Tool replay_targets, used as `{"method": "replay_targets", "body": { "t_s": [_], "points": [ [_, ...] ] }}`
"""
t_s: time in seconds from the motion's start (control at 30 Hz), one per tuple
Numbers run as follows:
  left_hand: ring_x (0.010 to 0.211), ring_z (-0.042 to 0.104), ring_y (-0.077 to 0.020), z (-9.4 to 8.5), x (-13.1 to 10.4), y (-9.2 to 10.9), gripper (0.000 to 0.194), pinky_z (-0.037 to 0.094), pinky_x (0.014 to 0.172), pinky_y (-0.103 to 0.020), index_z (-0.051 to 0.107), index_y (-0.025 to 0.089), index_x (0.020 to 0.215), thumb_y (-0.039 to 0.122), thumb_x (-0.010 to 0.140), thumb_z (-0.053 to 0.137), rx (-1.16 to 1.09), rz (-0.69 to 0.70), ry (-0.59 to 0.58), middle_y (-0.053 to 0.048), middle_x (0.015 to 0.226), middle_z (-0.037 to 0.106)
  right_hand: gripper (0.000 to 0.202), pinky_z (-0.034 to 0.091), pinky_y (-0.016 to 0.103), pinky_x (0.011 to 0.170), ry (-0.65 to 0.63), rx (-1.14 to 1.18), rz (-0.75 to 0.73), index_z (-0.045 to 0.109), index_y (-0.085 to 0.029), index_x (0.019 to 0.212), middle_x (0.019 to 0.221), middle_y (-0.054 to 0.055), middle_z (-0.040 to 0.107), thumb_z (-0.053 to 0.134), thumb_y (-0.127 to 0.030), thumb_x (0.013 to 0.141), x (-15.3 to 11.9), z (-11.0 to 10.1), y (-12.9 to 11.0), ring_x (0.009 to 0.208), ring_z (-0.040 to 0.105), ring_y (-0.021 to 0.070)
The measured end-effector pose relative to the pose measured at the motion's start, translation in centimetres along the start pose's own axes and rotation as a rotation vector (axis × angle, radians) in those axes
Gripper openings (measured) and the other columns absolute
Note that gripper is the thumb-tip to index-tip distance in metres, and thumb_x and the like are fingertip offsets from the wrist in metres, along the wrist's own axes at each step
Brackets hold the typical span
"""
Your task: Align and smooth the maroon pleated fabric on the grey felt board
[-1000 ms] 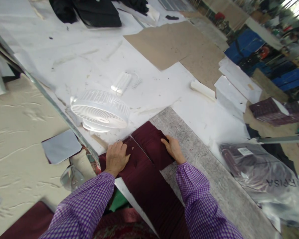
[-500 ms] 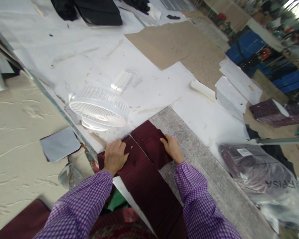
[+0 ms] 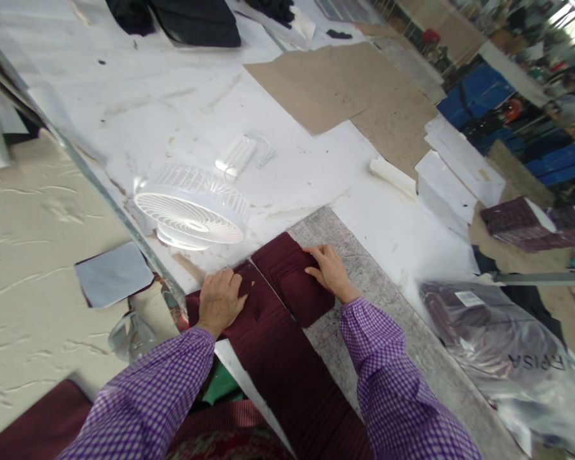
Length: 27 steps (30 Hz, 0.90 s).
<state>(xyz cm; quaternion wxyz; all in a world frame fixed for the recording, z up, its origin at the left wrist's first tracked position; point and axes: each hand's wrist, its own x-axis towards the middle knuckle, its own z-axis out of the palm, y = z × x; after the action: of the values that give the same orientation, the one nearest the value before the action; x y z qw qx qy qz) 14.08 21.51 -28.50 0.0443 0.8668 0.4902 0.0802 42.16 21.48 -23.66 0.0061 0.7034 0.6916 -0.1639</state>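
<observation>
While the left hand [image 3: 219, 299] holds its place, palm down with bent fingers over the end of a long, deep-maroon fabric strip [image 3: 297, 370], the right hand [image 3: 332, 271] has shifted since half a second ago. Its thumb and forefinger, earlier set closer together at the edge of a short, maroon folded-fabric stack [image 3: 280, 262], now spread apart over the stack's right side, with the wrist a little higher. Neither hand is closed around the cloth; whether the right hand's hidden fingers hook under the edge cannot be told.

Two maroon pieces lie side by side at the table's near edge, a narrow line between them, the short stack partly on one grey, mottled board [image 3: 436, 358]. Two sleeves [image 3: 378, 364], checked in purple and white, frame the work. Beyond stand one round, white plastic fan [image 3: 191, 211] and, just behind it, one white, oblong device with a cord [image 3: 236, 155]. Two brown paper sheets [image 3: 311, 86] cover the table farther off. At right lies one clear plastic bag of dark fabric [image 3: 489, 345].
</observation>
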Motion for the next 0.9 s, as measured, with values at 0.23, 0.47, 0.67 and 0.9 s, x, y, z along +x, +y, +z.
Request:
{"method": "replay_targets", "body": {
  "t_s": [0.23, 0.47, 0.67, 0.9],
  "points": [
    [0.08, 0.049, -0.0275, -0.2, 0.0, -0.1, 0.022, 0.035, 0.072, -0.04, 0.053, 0.018, 0.079, 0.04, 0.082, 0.055, 0.001, 0.003, 0.003, -0.008, 0.081, 0.054, 0.049, 0.042, 0.032, 0.083, -0.233, -0.027, -0.148, 0.057, -0.024, 0.113, 0.097, 0.004, 0.048, 0.077, -0.02, 0.068, 3.6, -1.5, 0.6, 0.093, 0.05, 0.0213],
    [0.08, 0.049, -0.0276, 0.2, 0.0, -0.1, 0.024, 0.035, 0.072, -0.04, 0.053, 0.019, 0.078, 0.041, 0.085, 0.051, -0.005, -0.006, 0.009, -0.008, 0.08, 0.053, 0.039, 0.04, 0.031, 0.074, -0.339, -0.086, -0.125, 0.062, -0.02, 0.099, 0.093, 0.006, 0.05, 0.08, -0.023, 0.065, 4.9, -1.5, 0.5, 0.087, 0.051, 0.0225],
    [0.08, 0.05, -0.0276, -0.1, 0.0, -0.1, 0.024, 0.035, 0.071, -0.04, 0.053, 0.019, 0.078, 0.041, 0.085, 0.049, -0.019, -0.003, 0.015, -0.008, 0.08, 0.054, 0.047, 0.04, 0.029, 0.073, -0.32, -0.069, -0.147, 0.055, -0.023, 0.114, 0.096, 0.005, 0.049, 0.075, -0.021, 0.072, 3.8, -2.1, 0.0, 0.087, 0.052, 0.0204],
    [0.08, 0.05, -0.0274, -0.4, 0.0, 0.0, 0.024, 0.036, 0.071, -0.04, 0.053, 0.019, 0.078, 0.041, 0.086, 0.049, -0.022, -0.005, 0.012, -0.008, 0.08, 0.054, 0.05, 0.04, 0.03, 0.075, -0.328, -0.044, -0.159, 0.052, -0.025, 0.118, 0.1, 0.005, 0.049, 0.073, -0.018, 0.073, 3.7, -2.3, -0.2, 0.091, 0.053, 0.0209]
  ]
}}
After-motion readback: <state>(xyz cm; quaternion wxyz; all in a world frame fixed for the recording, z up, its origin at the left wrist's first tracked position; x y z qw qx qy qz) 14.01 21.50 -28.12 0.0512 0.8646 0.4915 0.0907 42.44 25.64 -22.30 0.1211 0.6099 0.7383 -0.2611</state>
